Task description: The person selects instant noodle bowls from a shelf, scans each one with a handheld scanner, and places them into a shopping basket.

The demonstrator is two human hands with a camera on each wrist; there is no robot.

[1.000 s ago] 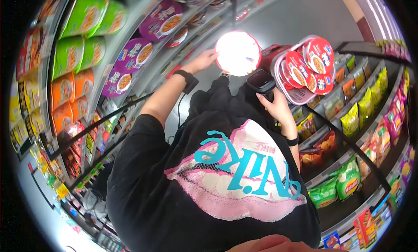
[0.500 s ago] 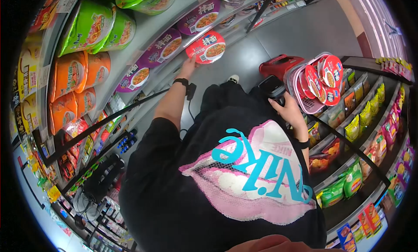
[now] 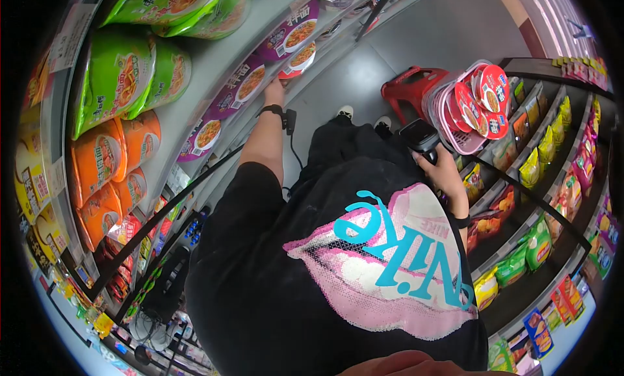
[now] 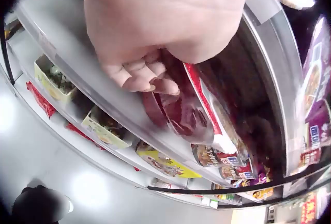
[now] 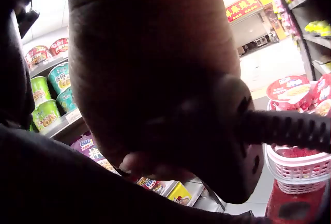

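Note:
In the head view my left hand [image 3: 275, 93] reaches into the shelf on the left, holding a red-lidded instant noodle bowl [image 3: 300, 61]. The left wrist view shows the fingers [image 4: 139, 76] curled at the dark red side of the noodle bowl [image 4: 181, 115], which is tipped on its side inside the shelf. Purple-lidded noodle bowls [image 3: 242, 87] line the shelf edge beside it. My right hand [image 3: 447, 174] grips a black handheld scanner [image 3: 419, 135] in front of the body. Up close in the right wrist view, the scanner's dark handle [image 5: 227, 146] hides most of those fingers.
To the right, a pink basket [image 3: 465, 142] full of red-lidded noodle bowls [image 3: 484, 93] stands on a red stool [image 3: 406, 93]. Shelves of bagged snacks [image 3: 530, 171] curve along the right. Green noodle tubs [image 3: 114, 77] and orange noodle tubs [image 3: 101, 158] fill the left shelf.
My left hand has carried the red-lidded noodle bowl from in front of the body leftward into the shelf, partly behind the purple bowls. The right hand keeps hold of the scanner.

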